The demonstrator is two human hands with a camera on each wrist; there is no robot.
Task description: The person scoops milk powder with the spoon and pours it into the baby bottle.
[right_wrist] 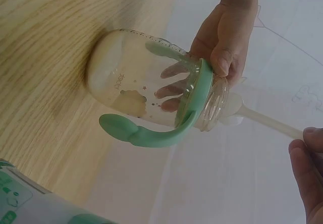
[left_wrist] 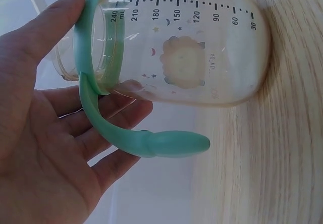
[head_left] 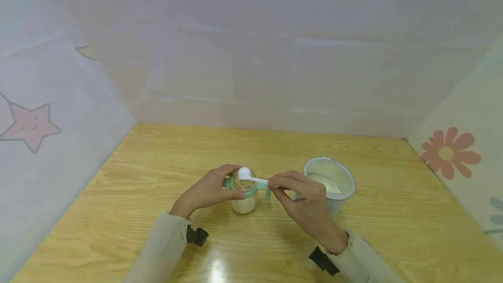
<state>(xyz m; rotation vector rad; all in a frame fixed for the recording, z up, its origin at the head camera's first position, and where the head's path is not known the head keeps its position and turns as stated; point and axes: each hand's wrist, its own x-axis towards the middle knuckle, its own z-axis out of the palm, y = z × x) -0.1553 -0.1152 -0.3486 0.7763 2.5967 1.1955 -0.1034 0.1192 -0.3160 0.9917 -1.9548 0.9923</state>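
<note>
A clear baby bottle (left_wrist: 234,52) with green handles (right_wrist: 151,138) stands upright and uncapped on the table. Some pale contents show at its bottom. My left hand (head_left: 212,189) holds it round the neck, thumb on one side and fingers on the other. Between thumb and fingertips, my right hand (head_left: 304,202) pinches the handle of a white measuring scoop (head_left: 244,173). The scoop's rounded bowl is at the bottle's mouth; whether powder is in it I cannot tell. Just beyond my right hand stands an open can (head_left: 347,184) holding pale powder (head_left: 326,182).
The wooden table (head_left: 157,152) runs back to a pale hanging sheet (head_left: 251,77). Printed sheets flank it, with a pink star (head_left: 33,125) on the left and a red flower (head_left: 449,152) on the right. Dark wrist mounts (head_left: 198,236) sit on both sleeves.
</note>
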